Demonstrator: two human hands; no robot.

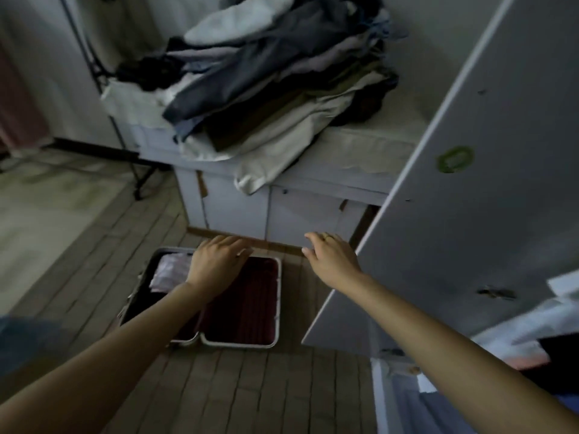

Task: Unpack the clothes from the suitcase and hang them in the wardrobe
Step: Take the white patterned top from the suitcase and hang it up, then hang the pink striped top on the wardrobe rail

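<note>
An open suitcase point(275, 311) with a pale rim and dark red lining lies on the tiled floor below me. A pale folded garment point(170, 272) sits in its left half; the right half shows only lining. My left hand point(216, 261) hovers above the suitcase's far edge, fingers relaxed, holding nothing. My right hand point(332, 255) reaches forward to the right of the suitcase, fingers loosely spread, empty, close to the edge of the white wardrobe door point(470, 183), which stands open at the right.
A heap of clothes point(275, 76) in grey, blue, beige and dark tones lies on a white bed or cabinet point(329, 173) behind the suitcase. A black metal rack point(97, 67) stands at the back left. Folded items point(517, 333) show inside the wardrobe at the lower right.
</note>
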